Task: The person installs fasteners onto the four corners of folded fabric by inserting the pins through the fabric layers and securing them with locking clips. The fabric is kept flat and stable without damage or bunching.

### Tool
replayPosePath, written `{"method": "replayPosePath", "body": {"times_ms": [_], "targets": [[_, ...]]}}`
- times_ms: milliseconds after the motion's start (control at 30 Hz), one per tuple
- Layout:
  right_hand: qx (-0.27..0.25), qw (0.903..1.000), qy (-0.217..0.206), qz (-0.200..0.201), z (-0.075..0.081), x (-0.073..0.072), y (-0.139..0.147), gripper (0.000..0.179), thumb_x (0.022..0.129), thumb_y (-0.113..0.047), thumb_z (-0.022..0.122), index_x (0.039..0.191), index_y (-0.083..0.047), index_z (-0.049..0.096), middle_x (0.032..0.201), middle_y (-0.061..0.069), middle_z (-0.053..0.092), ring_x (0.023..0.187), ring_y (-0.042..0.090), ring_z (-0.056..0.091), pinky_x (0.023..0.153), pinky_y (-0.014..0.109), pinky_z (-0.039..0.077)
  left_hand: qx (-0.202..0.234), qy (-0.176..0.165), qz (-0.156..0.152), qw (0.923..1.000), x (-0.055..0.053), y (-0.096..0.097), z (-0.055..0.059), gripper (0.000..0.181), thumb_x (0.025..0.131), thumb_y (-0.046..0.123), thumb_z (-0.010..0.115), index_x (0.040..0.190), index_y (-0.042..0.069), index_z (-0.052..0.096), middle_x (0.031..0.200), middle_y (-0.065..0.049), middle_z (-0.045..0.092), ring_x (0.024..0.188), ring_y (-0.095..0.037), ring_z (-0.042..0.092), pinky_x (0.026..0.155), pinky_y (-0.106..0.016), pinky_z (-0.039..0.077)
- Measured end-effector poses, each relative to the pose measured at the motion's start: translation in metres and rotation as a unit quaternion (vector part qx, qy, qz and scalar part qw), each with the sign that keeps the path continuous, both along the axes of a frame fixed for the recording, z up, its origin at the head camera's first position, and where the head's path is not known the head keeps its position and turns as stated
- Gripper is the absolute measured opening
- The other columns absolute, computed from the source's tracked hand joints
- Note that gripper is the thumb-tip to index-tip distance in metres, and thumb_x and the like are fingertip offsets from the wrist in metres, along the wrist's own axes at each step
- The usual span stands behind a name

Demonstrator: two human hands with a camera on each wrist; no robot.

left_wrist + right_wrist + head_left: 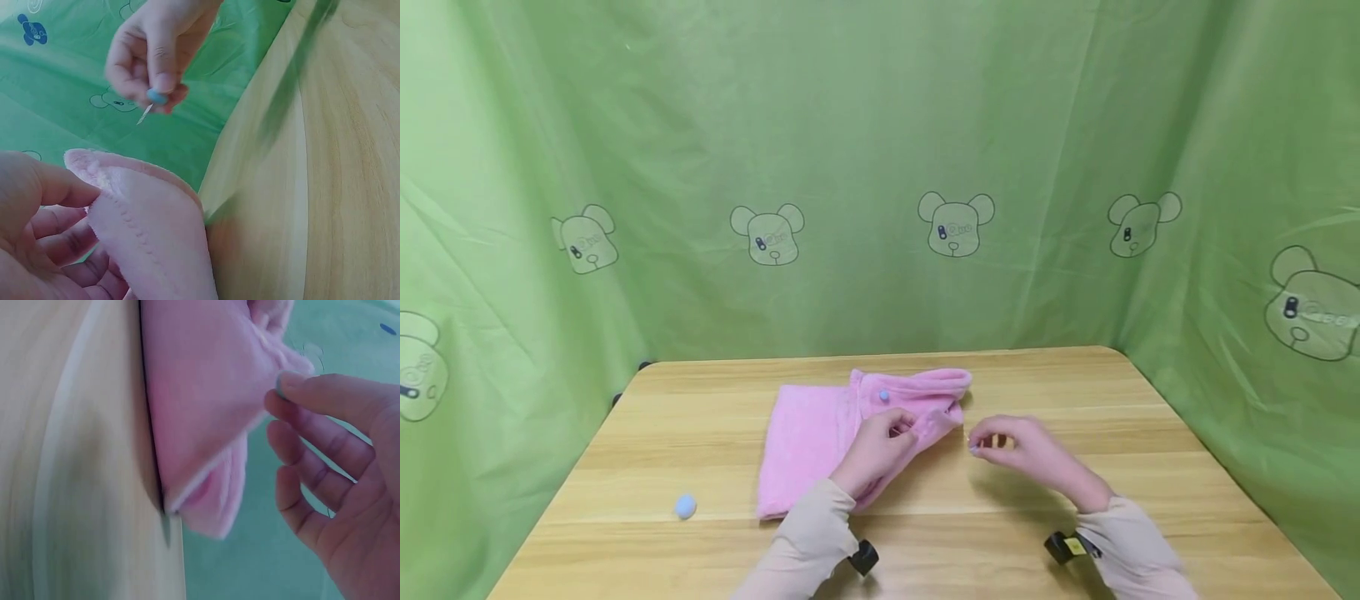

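A pink towel (805, 442) lies folded on the table, its right part bunched and lifted. My left hand (877, 450) pinches a fold of it between thumb and fingers; in the left wrist view the stitched hem (134, 228) shows beside the thumb. To the right, apart from the cloth, my right hand (1026, 450) pinches a pin with a round blue head (157, 96), its thin metal shaft pointing down past the fingertips. In the right wrist view only a sliver of the blue head shows between thumb and forefinger. Another small blue head (883, 396) sits on the towel's upper part.
A light blue round piece (685, 507) lies on the wooden table (1075, 392), left of the towel. Green curtains (865, 308) with printed bear heads surround the table at the back and both sides. Dark wrist cameras are strapped at both sleeves.
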State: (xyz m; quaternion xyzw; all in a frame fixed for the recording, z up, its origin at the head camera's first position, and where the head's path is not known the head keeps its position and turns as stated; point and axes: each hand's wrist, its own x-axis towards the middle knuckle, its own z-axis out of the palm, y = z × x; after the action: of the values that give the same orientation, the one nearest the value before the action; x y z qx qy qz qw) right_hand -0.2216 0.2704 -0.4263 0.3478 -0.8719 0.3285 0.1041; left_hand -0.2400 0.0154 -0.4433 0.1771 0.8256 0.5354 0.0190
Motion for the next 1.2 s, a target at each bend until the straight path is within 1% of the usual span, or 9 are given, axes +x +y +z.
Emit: {"method": "replayPosePath", "body": {"times_ms": [233, 367, 500, 733, 933, 1033, 1100, 1167, 1200], "targets": [[-0.010, 0.9997, -0.011, 0.019, -0.004, -0.007, -0.023, 0.012, 0.084, -0.013, 0.073, 0.093, -0.020, 0.071, 0.084, -0.005, 0.072, 0.076, -0.003, 0.058, 0.064, 0.022, 0.050, 0.009, 0.001, 0.002, 1.0000, -0.001, -0.001, 0.000, 0.019, 0.085, 0.006, 0.059, 0.103, 0.006, 0.068, 0.088, -0.003, 0.066, 0.078, -0.006, 0.054, 0.073, -0.019, 0.047], [-0.009, 0.9995, -0.010, 0.027, -0.007, -0.009, -0.030, 0.012, 0.083, -0.011, 0.074, 0.092, -0.019, 0.071, 0.084, -0.007, 0.071, 0.076, -0.002, 0.058, 0.063, 0.021, 0.050, 0.004, 0.014, -0.005, 0.9999, -0.001, -0.001, 0.000, 0.020, 0.085, 0.006, 0.059, 0.103, 0.005, 0.068, 0.087, -0.004, 0.066, 0.076, -0.006, 0.054, 0.071, -0.020, 0.047], [-0.011, 0.9995, -0.016, 0.027, -0.008, -0.011, -0.034, 0.011, 0.083, -0.010, 0.074, 0.091, -0.016, 0.071, 0.084, -0.007, 0.070, 0.076, -0.002, 0.057, 0.063, 0.022, 0.050, 0.003, 0.010, -0.012, 0.9999, 0.000, 0.000, 0.001, 0.017, 0.087, 0.010, 0.061, 0.102, 0.008, 0.067, 0.089, -0.002, 0.066, 0.077, -0.007, 0.054, 0.073, -0.021, 0.047], [-0.017, 0.9998, -0.011, -0.003, -0.013, -0.011, -0.038, 0.013, 0.082, -0.008, 0.074, 0.093, -0.014, 0.071, 0.090, -0.003, 0.072, 0.078, 0.000, 0.059, 0.067, 0.025, 0.053, 0.015, -0.008, -0.021, 0.9996, 0.003, 0.001, 0.001, 0.013, 0.090, 0.018, 0.063, 0.101, 0.013, 0.067, 0.091, 0.000, 0.067, 0.079, -0.007, 0.055, 0.075, -0.022, 0.047], [-0.034, 0.9978, 0.021, -0.054, -0.018, -0.011, -0.045, 0.017, 0.079, -0.009, 0.077, 0.089, -0.016, 0.066, 0.083, -0.007, 0.068, 0.076, 0.009, 0.061, 0.068, 0.031, 0.056, 0.018, 0.004, -0.037, 0.9992, 0.004, 0.001, 0.002, 0.015, 0.091, 0.016, 0.061, 0.104, 0.011, 0.069, 0.092, -0.004, 0.069, 0.080, -0.006, 0.056, 0.076, -0.022, 0.047], [-0.043, 0.9947, 0.040, -0.084, -0.020, -0.010, -0.047, 0.027, 0.075, -0.011, 0.081, 0.091, -0.012, 0.059, 0.080, -0.004, 0.061, 0.072, 0.012, 0.056, 0.064, 0.027, 0.052, 0.010, 0.012, -0.038, 0.9992, 0.005, 0.001, 0.003, 0.016, 0.091, 0.014, 0.060, 0.105, 0.012, 0.069, 0.091, -0.004, 0.069, 0.079, -0.006, 0.055, 0.076, -0.022, 0.046], [-0.045, 0.9925, 0.054, -0.100, -0.021, -0.010, -0.048, 0.037, 0.072, -0.013, 0.084, 0.099, -0.010, 0.058, 0.086, 0.000, 0.060, 0.076, 0.016, 0.056, 0.065, 0.025, 0.051, 0.004, 0.016, -0.037, 0.9992, 0.005, 0.001, 0.003, 0.017, 0.091, 0.014, 0.060, 0.105, 0.012, 0.069, 0.091, -0.004, 0.069, 0.078, -0.005, 0.055, 0.075, -0.021, 0.046], [-0.041, 0.9914, 0.064, -0.107, -0.021, -0.011, -0.049, 0.051, 0.070, -0.015, 0.085, 0.112, -0.008, 0.058, 0.100, 0.004, 0.062, 0.087, 0.018, 0.059, 0.072, 0.027, 0.054, 0.000, 0.019, -0.039, 0.9991, 0.005, 0.001, 0.002, 0.017, 0.090, 0.013, 0.060, 0.105, 0.013, 0.069, 0.090, -0.004, 0.068, 0.078, -0.005, 0.055, 0.075, -0.021, 0.046], [-0.037, 0.9913, 0.068, -0.107, -0.021, -0.011, -0.049, 0.059, 0.069, -0.016, 0.086, 0.120, -0.007, 0.057, 0.109, 0.007, 0.063, 0.096, 0.022, 0.060, 0.080, 0.032, 0.055, -0.003, 0.021, -0.039, 0.9990, 0.005, 0.001, 0.002, 0.017, 0.090, 0.013, 0.060, 0.104, 0.013, 0.069, 0.090, -0.003, 0.069, 0.078, -0.006, 0.055, 0.075, -0.022, 0.046]]}}
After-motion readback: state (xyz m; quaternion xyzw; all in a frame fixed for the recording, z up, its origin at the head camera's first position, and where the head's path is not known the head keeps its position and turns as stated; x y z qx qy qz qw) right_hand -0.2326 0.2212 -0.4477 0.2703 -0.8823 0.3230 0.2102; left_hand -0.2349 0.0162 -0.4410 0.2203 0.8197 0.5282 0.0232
